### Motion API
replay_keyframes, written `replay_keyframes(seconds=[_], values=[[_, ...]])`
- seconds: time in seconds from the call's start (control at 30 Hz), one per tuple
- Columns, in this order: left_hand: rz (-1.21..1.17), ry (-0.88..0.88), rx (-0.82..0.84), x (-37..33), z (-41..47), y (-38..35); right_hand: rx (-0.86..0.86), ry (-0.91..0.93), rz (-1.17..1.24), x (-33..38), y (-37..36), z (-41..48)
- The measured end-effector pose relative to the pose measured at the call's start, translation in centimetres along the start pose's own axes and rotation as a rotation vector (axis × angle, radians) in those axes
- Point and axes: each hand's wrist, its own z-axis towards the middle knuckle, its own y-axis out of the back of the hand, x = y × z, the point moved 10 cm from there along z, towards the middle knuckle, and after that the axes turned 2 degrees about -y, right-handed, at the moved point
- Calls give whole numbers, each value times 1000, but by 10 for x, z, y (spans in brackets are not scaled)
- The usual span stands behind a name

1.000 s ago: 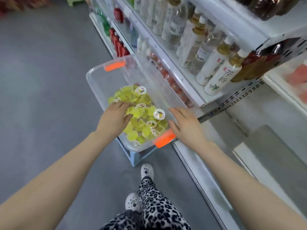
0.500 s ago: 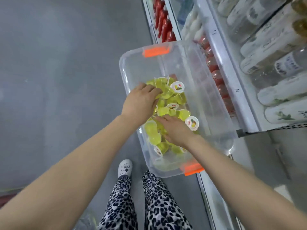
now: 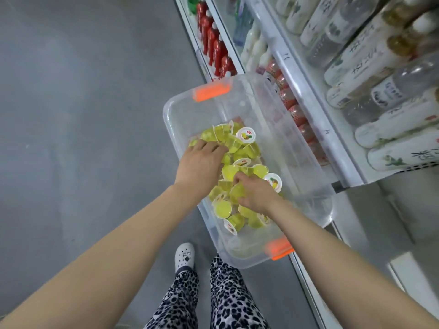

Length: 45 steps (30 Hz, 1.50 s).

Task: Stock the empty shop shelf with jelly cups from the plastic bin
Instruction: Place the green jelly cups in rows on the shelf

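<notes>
Grey shop floor [image 3: 71, 115]. Stocked shelving [image 3: 306, 96] with bottles [image 3: 370, 67] runs along the right side of the plastic bin [image 3: 285, 148].

Inside the bin, we find the left hand [image 3: 202, 165] knuckles-up on the far half of the heap. Its fingers bend down into the jelly cups [image 3: 247, 150]; we cannot tell whether they have closed on any. The right hand [image 3: 255, 194], in the near half, has its fingers and thumb curled round cups.

All the cups we can see are in the bin, heaped towards its left wall.

**Risks, in our judgement:**
- An overfull handful could shed cups onto the floor on the way out.
- A hard squeeze could dent the soft cups or lift their lids [image 3: 247, 135].
- What supports the bin is hidden, so weight on its left wall might tip it.

**Orientation:**
- The cups lie jumbled, some lid-up and some on their sides, with no shared direction.
- The bin's long axis runs near-right to far-left, roughly parallel to the shelving.
- The orange latches [image 3: 211, 91] sit on its short ends.
</notes>
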Motion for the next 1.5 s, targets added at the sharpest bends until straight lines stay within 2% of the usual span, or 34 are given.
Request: replay_keyframes(seconds=[0.13,0.2,0.4,0.57,0.7,0.87,1.0,1.13,1.27,1.5], values=[[56,55,243,1,24,-23,-176,-153,30,-49,44,-12],[29,104,307,3,44,-37,-240,-144,51,-57,53,-15],[14,161,499,3,88,-103,-288,-98,78,-65,47,-12],[-84,237,467,5,97,-131,-343,-59,118,-71,52,-17],[-120,210,411,2,97,-122,-380,-75,220,-73,62,-25],[-361,207,329,-11,85,-82,-480,-42,354,-66,81,-60],[-484,65,261,-37,65,-38,-650,-87,422,-63,93,-114],[-550,-103,250,-75,36,-2,-841,-217,527,-72,91,-184],[-611,-244,293,-128,7,24,-1061,-353,594,-83,80,-269],[-689,-539,399,-257,-61,56,-1333,-611,659,-100,32,-424]])
